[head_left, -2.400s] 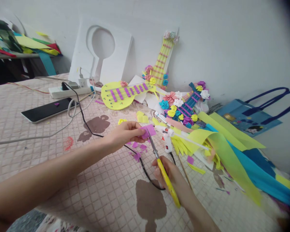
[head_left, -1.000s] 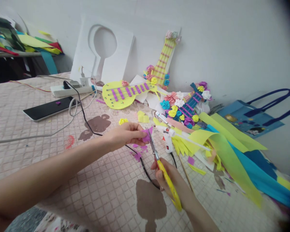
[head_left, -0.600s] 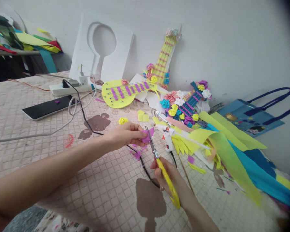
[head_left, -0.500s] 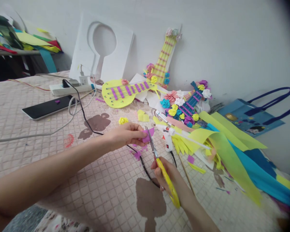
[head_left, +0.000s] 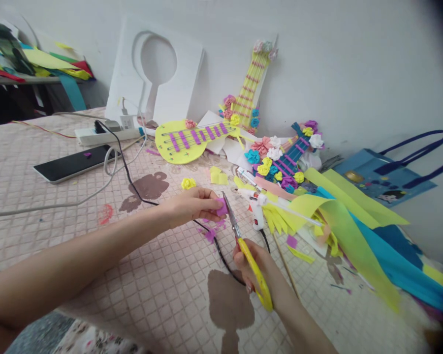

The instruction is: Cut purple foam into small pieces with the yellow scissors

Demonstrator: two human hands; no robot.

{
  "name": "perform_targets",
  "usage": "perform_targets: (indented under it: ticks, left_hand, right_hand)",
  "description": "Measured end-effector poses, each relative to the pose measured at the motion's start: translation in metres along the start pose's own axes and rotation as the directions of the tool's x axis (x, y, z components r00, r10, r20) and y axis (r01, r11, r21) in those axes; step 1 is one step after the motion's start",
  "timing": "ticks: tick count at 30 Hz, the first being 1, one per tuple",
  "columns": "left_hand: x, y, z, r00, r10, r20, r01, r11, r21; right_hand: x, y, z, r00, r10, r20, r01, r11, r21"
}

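Note:
Between the thumb and fingers of my left hand (head_left: 196,205) is a small piece of purple paper (head_left: 222,207). My right hand (head_left: 256,268) grips yellow-handled scissors (head_left: 251,260), whose blades point up and away from me and lie along the paper's right edge. Below the paper, purple scraps (head_left: 211,233) lie on the quilted cloth beside a black cord. A yellow paper flower (head_left: 188,183) sits just beyond my left hand. To the right of the blades lies a white glue gun (head_left: 257,216).
A yellow paper guitar (head_left: 180,142) and flower-decorated instruments (head_left: 288,162) stand farther back. Yellow and blue paper strips (head_left: 369,246) spread along the right, near a blue bag (head_left: 387,172). On the left are a black phone (head_left: 74,164), a power strip (head_left: 107,136) and cords.
The purple paper in my left hand looks smaller, its right-hand corner no longer showing past the blades. The scissor blades have closed together. Both hands stay in nearly the same place.

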State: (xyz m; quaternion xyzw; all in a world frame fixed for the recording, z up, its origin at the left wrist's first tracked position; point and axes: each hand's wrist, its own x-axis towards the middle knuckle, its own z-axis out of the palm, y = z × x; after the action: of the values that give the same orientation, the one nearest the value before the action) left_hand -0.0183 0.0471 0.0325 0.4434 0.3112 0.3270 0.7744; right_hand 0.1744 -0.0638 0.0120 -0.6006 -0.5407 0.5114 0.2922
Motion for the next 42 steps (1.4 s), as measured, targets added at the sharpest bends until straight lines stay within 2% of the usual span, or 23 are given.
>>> perform_targets:
  ticks: [3, 7, 14, 19, 22, 26, 29, 34, 38, 42]
  left_hand:
    - [0.0, -0.001, 0.0, 1.0, -0.015, 0.013, 0.013, 0.99, 0.141]
    - [-0.002, -0.009, 0.003, 0.986, -0.088, 0.14, 0.037, 0.942, 0.333]
    - [-0.01, -0.028, 0.012, 0.965, -0.084, 0.25, -0.053, 0.867, 0.496]
    - [-0.017, -0.034, 0.019, 0.952, -0.089, 0.291, -0.114, 0.782, 0.612]
    - [-0.016, -0.035, 0.019, 0.953, -0.074, 0.294, -0.121, 0.795, 0.595]
    - [-0.01, -0.036, 0.015, 0.958, -0.087, 0.275, -0.063, 0.866, 0.495]
    - [-0.007, -0.036, 0.011, 0.957, -0.108, 0.27, -0.02, 0.901, 0.433]
    - [-0.006, -0.035, 0.009, 0.961, -0.101, 0.259, -0.021, 0.903, 0.43]
    - [-0.007, -0.035, 0.01, 0.952, -0.114, 0.285, -0.019, 0.905, 0.425]
    - [-0.007, -0.036, 0.009, 0.947, -0.109, 0.301, -0.038, 0.896, 0.442]
  right_hand:
    - [0.0, 0.001, -0.002, 0.998, 0.057, 0.014, -0.058, 0.994, 0.087]
    - [0.003, 0.005, -0.005, 0.999, 0.04, -0.007, -0.038, 0.985, 0.169]
    - [0.005, 0.004, -0.005, 0.996, -0.028, -0.08, 0.049, 0.96, 0.277]
    - [0.007, 0.006, -0.001, 0.997, -0.045, -0.06, 0.063, 0.941, 0.333]
    - [0.008, 0.006, -0.002, 0.995, -0.04, -0.091, 0.069, 0.937, 0.342]
    - [0.009, 0.005, -0.005, 0.988, 0.002, -0.156, 0.056, 0.929, 0.366]
    - [0.009, 0.005, -0.007, 0.986, 0.015, -0.164, 0.051, 0.919, 0.39]
    - [0.008, 0.003, -0.007, 0.986, -0.003, -0.166, 0.07, 0.912, 0.404]
    - [0.007, 0.002, -0.006, 0.991, 0.024, -0.135, 0.032, 0.916, 0.4]
    - [0.008, 0.004, -0.006, 0.986, -0.025, -0.167, 0.085, 0.927, 0.366]
